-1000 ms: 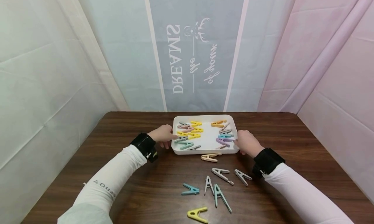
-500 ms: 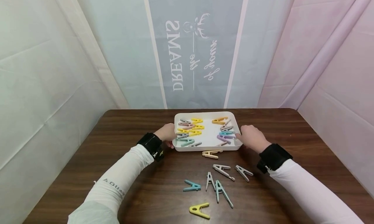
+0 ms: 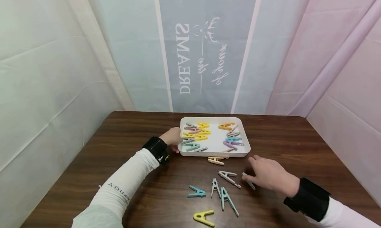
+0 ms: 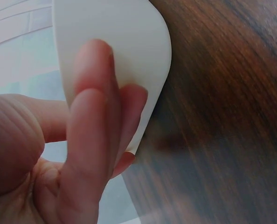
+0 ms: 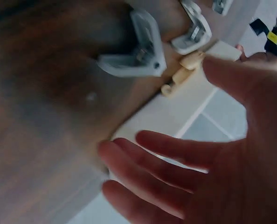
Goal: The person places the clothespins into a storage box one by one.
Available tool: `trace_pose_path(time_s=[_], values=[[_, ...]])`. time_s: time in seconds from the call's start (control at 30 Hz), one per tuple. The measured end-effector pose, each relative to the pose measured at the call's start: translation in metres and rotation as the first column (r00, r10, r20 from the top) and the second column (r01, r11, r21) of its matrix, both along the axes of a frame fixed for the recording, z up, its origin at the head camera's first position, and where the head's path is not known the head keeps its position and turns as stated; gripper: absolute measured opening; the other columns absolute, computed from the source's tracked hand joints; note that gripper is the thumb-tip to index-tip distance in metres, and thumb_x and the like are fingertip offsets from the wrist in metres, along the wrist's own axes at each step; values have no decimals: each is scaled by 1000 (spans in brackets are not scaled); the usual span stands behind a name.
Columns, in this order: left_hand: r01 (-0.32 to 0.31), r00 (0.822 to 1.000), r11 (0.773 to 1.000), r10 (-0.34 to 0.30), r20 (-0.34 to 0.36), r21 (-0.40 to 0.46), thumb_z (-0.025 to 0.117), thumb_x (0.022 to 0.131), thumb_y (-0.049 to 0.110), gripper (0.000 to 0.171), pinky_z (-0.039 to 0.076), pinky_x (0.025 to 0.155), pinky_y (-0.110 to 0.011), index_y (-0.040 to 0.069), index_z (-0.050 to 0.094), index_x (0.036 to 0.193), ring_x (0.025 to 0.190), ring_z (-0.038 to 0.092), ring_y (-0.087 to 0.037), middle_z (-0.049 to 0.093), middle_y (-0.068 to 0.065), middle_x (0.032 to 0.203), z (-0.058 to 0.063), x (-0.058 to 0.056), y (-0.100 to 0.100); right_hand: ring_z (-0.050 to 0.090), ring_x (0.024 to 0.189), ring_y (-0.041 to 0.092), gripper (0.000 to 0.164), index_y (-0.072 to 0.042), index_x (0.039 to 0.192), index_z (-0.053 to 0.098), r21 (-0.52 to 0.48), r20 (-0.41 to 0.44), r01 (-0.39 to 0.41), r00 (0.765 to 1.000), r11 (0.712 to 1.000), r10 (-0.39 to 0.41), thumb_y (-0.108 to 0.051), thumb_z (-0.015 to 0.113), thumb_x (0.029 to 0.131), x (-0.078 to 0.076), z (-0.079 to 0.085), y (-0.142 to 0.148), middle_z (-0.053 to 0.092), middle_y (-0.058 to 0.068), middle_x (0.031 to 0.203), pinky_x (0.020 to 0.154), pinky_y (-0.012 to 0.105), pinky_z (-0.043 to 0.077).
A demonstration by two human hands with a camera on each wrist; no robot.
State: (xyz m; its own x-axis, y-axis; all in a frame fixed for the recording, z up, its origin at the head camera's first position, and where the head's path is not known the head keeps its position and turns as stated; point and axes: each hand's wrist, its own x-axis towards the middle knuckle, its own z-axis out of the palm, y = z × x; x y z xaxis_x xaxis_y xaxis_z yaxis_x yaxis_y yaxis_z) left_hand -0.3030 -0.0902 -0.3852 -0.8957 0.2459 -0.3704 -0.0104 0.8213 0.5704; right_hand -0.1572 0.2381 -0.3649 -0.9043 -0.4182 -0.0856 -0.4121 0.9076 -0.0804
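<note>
A white tray (image 3: pixel 215 153) holding several clothespins stands at the back of the table. My left hand (image 3: pixel 173 137) pinches its left rim; in the left wrist view the fingers (image 4: pixel 94 126) lie along the tray's outer wall (image 4: pixel 129 51) and the thumb reaches over the rim. My right hand (image 3: pixel 269 175) is off the tray, low over the table at its front right, fingers spread and holding nothing. A grey clothespin (image 3: pixel 249 181) lies partly hidden under its thumb in the head view; in the right wrist view that clothespin (image 5: pixel 145 51) shows apart from the fingers.
In front of the tray lie a cream clothespin (image 3: pixel 217 160), a pale one (image 3: pixel 228 178), a grey one (image 3: pixel 215 187), a light green one (image 3: pixel 227 200), a blue one (image 3: pixel 196 191) and a yellow one (image 3: pixel 203 217). Curtains (image 3: pixel 205 56) hang behind the dark wooden table (image 3: pixel 143 188).
My right hand has let go of the tray's right edge and moved toward me and right, over the grey clothespin. The left hand stays at the tray's left rim.
</note>
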Motion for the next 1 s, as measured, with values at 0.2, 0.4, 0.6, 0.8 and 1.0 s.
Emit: trace_pose_path(time_s=[0.2, 0.4, 0.6, 0.8, 1.0], values=[[1, 1000, 1000, -1, 1, -26, 51, 96, -2, 28, 51, 45, -29, -8, 50, 123, 45, 62, -18, 62, -17, 74, 4, 2, 1, 59, 88, 28, 70, 7, 112, 60, 9, 159, -24, 987, 1000, 23, -47, 82, 73, 4, -8, 2, 56, 19, 105, 73, 44, 49], [4, 1000, 999, -4, 0, -44, 51, 96, -1, 30, 52, 47, -30, -9, 49, 125, 44, 62, -18, 63, -17, 75, 6, 1, 3, 61, 98, 39, 57, 7, 105, 61, 40, 135, -49, 990, 998, 43, -32, 85, 73, 2, -11, 5, 57, 30, 113, 78, 49, 49], [19, 1000, 999, -19, -2, -47, 50, 97, 0, 31, 52, 47, -30, -8, 49, 127, 44, 61, -17, 63, -16, 74, 6, 3, 3, 63, 94, 37, 45, 8, 103, 62, 20, 129, -70, 989, 997, 67, -18, 84, 74, 3, -12, 13, 61, 28, 106, 76, 49, 50], [-12, 1000, 999, 12, 0, -44, 51, 97, 0, 32, 52, 47, -29, -7, 47, 128, 46, 62, -18, 61, -16, 78, 6, 4, 4, 63, 92, 36, 40, 8, 101, 62, 40, 82, -99, 992, 994, 95, -12, 83, 73, 3, -14, 15, 63, 24, 102, 75, 47, 51], [-12, 1000, 999, 13, 8, -34, 49, 96, -2, 30, 52, 47, -30, -8, 49, 126, 46, 63, -19, 61, -16, 77, 6, 5, 4, 63, 95, 39, 38, 9, 101, 64, 21, 83, -125, 989, 992, 123, -9, 82, 74, 5, -13, 17, 64, 25, 102, 76, 49, 50]])
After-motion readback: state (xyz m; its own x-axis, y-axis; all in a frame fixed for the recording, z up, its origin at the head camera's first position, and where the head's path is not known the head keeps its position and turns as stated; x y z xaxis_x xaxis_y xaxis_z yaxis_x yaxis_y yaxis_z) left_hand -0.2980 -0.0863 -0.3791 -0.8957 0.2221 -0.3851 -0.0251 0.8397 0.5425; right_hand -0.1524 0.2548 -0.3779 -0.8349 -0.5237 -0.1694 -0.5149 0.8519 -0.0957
